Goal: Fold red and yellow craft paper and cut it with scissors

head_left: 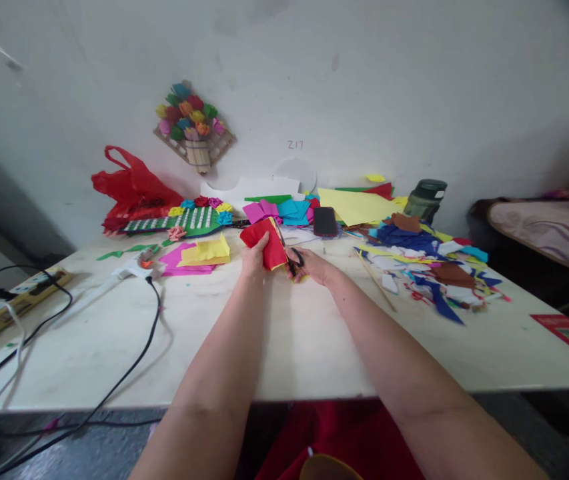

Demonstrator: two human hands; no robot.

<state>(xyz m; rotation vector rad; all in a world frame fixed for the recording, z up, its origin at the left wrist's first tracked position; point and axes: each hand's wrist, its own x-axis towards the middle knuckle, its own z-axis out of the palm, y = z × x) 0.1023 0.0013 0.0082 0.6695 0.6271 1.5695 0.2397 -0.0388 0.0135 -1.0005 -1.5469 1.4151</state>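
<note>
My left hand grips a piece of red paper, thumb on top, a little above the middle of the table. A thin yellow edge shows along the paper's right side. In my right hand is a pair of black-handled scissors, fingers in the loops. Their blades lie along the right edge of the red paper; whether they are parted is too small to tell. To the left of my hands lie yellow paper and pink paper in a loose stack.
Behind my hands are a phone, a large yellow sheet and blue papers. Paper scraps and a dark bottle stand right, a thin stick nearer. At left are a glue gun, its cord, a power strip and a red bag.
</note>
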